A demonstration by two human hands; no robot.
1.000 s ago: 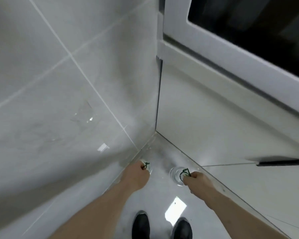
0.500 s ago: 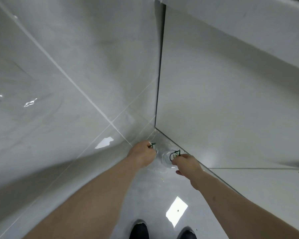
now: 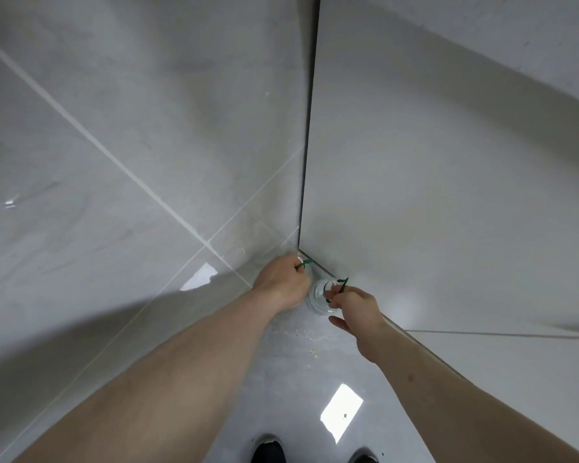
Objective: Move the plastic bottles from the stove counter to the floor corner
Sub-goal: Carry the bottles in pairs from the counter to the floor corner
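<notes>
While both arms reached down to the floor corner at the centre of the frame, a clear plastic bottle (image 3: 319, 297) stood on the glossy grey floor (image 3: 291, 369), seen from above. The right hand (image 3: 357, 307) pinched its thin green handle loop (image 3: 340, 286). The left hand (image 3: 281, 282) was clenched round another green loop (image 3: 302, 264), its bottle mostly hidden. Grey tiled wall (image 3: 114, 128) filled the left; a pale cabinet panel (image 3: 448, 195) the right; dark shoes (image 3: 268, 449) showed at bottom.

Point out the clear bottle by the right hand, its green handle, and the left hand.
clear bottle (image 3: 318, 300), head view, ribbed shoulder
green handle (image 3: 342, 281), head view, upper loop
left hand (image 3: 281, 282), head view, back of hand
</notes>
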